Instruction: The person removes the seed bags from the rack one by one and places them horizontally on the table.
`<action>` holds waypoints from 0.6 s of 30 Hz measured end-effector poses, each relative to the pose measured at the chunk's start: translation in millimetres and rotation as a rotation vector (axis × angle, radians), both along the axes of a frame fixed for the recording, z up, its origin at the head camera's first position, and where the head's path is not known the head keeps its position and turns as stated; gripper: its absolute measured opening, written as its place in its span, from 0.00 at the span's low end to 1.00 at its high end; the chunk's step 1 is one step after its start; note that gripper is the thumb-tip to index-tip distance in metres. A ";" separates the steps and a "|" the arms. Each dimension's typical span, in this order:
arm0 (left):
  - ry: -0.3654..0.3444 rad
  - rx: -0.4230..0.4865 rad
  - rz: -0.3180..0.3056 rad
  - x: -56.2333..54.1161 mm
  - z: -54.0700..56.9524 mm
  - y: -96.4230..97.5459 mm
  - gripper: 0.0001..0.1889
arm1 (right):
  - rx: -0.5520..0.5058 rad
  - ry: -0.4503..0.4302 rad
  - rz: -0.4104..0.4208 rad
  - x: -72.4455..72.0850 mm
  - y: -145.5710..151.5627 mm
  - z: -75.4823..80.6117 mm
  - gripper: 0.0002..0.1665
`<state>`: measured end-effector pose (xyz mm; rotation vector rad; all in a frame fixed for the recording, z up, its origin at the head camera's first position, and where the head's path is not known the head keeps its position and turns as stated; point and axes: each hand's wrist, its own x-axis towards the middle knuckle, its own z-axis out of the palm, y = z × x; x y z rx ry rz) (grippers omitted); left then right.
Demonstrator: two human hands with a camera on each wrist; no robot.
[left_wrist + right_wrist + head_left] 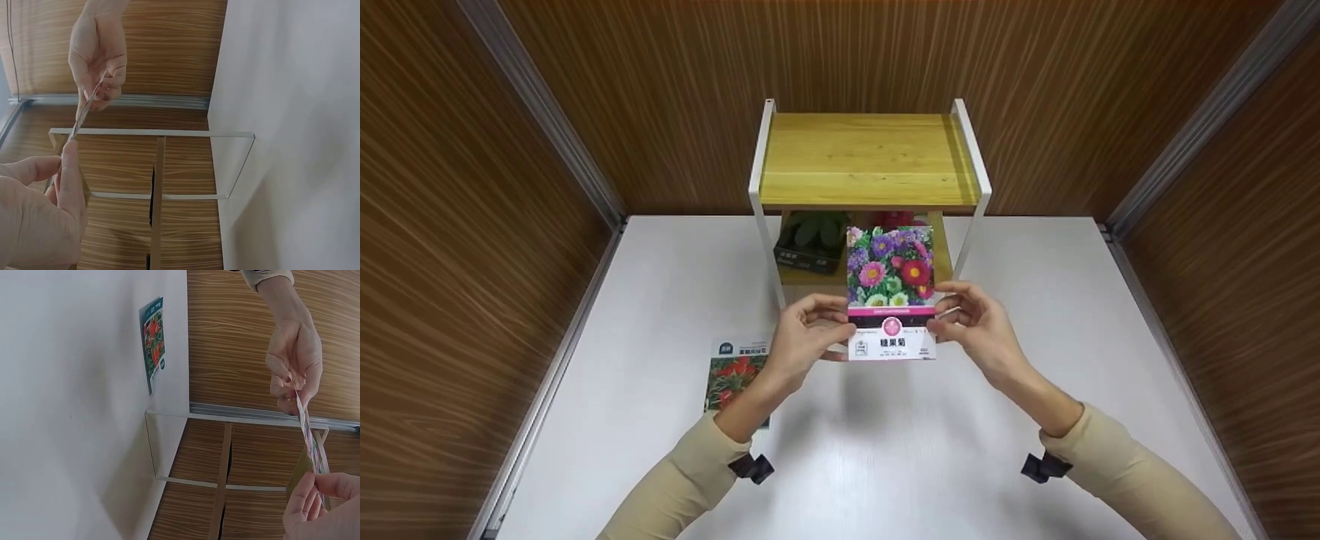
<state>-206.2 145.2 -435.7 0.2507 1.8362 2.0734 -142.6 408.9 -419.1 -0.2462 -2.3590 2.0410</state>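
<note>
A flower seed packet [890, 270], printed with purple, pink and red daisies above a white label, stands upright in front of the shelf. My left hand [808, 337] pinches its left edge between thumb and fingers. On the opposite edge, my right hand [984, 334] pinches it the same way. Seen nearly edge-on in the right wrist view, the packet [308, 436] looks thin, held between both hands and raised off the table. Another seed packet [726, 373] with red flowers lies on the table, partly hidden by my left forearm.
A white-framed shelf with a wooden top board [870, 157] stands against the back wall. On its lower board are a dark packet [810, 244] with green shapes and something red [896, 218], partly hidden. Wood-grain panels enclose the white table [675, 285].
</note>
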 end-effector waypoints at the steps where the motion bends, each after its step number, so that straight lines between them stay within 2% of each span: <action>1: -0.004 0.002 0.000 0.6 -1.3 -0.7 0.20 | -0.010 -0.005 -0.002 0.5 -0.9 -2.2 0.33; 9: -0.005 -0.062 0.011 7.4 -14.5 -10.5 0.20 | -0.063 -0.038 -0.004 4.3 -10.1 -24.3 0.33; 18: -0.054 -0.076 0.008 11.9 -33.8 -16.9 0.20 | -0.075 -0.086 -0.030 8.7 -19.3 -46.4 0.32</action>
